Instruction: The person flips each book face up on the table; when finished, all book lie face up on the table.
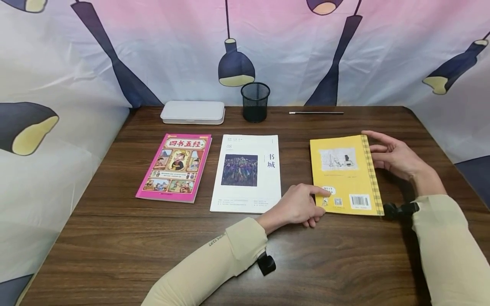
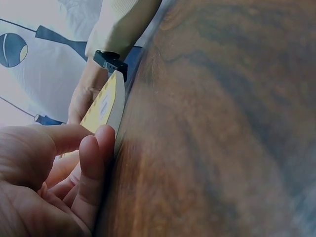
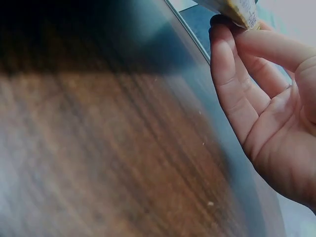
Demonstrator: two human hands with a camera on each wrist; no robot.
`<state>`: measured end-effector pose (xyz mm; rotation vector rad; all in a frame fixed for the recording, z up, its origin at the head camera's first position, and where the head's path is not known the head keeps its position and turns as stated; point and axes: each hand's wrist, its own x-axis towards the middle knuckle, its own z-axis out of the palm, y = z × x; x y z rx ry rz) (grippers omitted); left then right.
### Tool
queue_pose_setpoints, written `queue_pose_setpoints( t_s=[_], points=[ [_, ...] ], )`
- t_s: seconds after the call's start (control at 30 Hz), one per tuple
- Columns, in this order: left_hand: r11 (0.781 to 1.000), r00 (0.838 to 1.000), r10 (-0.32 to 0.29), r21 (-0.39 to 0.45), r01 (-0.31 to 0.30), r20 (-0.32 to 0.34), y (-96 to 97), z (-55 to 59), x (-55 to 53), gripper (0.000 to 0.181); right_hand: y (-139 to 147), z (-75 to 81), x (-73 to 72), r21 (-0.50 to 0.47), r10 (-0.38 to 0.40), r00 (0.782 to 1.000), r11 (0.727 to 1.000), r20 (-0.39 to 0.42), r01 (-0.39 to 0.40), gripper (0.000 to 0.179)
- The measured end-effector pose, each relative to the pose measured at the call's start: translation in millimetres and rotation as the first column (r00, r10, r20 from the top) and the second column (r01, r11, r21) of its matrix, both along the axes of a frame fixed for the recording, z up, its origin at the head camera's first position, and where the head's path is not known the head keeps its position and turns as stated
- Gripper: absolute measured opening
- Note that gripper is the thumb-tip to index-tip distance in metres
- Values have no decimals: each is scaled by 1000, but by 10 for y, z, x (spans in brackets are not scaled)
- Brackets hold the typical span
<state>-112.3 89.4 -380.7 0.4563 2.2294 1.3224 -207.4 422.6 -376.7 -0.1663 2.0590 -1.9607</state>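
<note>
A yellow book (image 1: 341, 175), back cover up with a barcode, is at the right of the table. At its lower left corner my left hand (image 1: 300, 204) grips it, one digit lying on the cover and the other fingers bent at the edge. My right hand (image 1: 396, 157) holds the checked spine side, one finger reaching to the upper corner. The left wrist view shows the white page edge of the book (image 2: 117, 111) beside the left fingertips. In the right wrist view, only a corner of the book (image 3: 242, 11) shows above the right thumb and fingers.
A white book (image 1: 245, 197) lies in the middle, a pink comic-covered book (image 1: 177, 168) to its left. Along the back stand a white case (image 1: 192, 112) and a black mesh pen cup (image 1: 255, 103), with a thin rod (image 1: 316, 113) lying right of them. Patterned cloth hangs around the brown table (image 1: 153, 246).
</note>
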Motion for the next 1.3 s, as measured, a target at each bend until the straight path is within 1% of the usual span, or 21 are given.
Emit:
queue_pose_setpoints(
  t_s=[0.1, 0.2, 0.43, 0.53, 0.6, 0.67, 0.97, 1.03, 1.2, 1.3],
  points=[
    [1000, 1000, -7, 4, 7, 5, 3, -5, 5, 43, 32, -27, 31, -69, 36, 999, 997, 16, -35, 73],
    [1000, 1000, -13, 2, 13, 1, 2, -4, 5, 44, 59, -47, 55, -100, 58, 998, 993, 9, -57, 71],
    [1000, 1000, -5, -14, 5, -8, -4, 12, 3, 48, 103, -38, 73, -47, 71, 997, 996, -38, -72, 66],
    [1000, 1000, -3, -21, 3, -3, 2, 16, 7, 51, 133, -33, 100, -13, 40, 998, 999, -49, -41, 64],
    [1000, 1000, -3, -22, 2, -2, 6, 23, 9, 53, 146, -34, 122, 31, -1, 998, 1000, -63, 3, 63],
    [1000, 1000, -2, -19, 2, -1, 10, 25, 9, 55, 157, -39, 138, 41, -24, 997, 999, -71, 27, 62],
    [999, 1000, -8, -34, 7, -20, 26, 21, 1, 62, 186, -28, 190, 121, -71, 992, 989, -99, 83, 56],
    [999, 999, -11, -44, 10, -31, 27, 22, 3, 63, 183, -18, 199, 122, -78, 991, 988, -105, 91, 56],
    [994, 996, -19, -105, 9, -93, 29, 33, 12, 66, 158, 22, 208, 111, -96, 986, 988, -135, 111, 53],
    [991, 992, -27, -132, 11, -123, 24, 40, 12, 67, 145, 51, 205, 128, -99, 982, 984, -161, 120, 51]
  ],
)
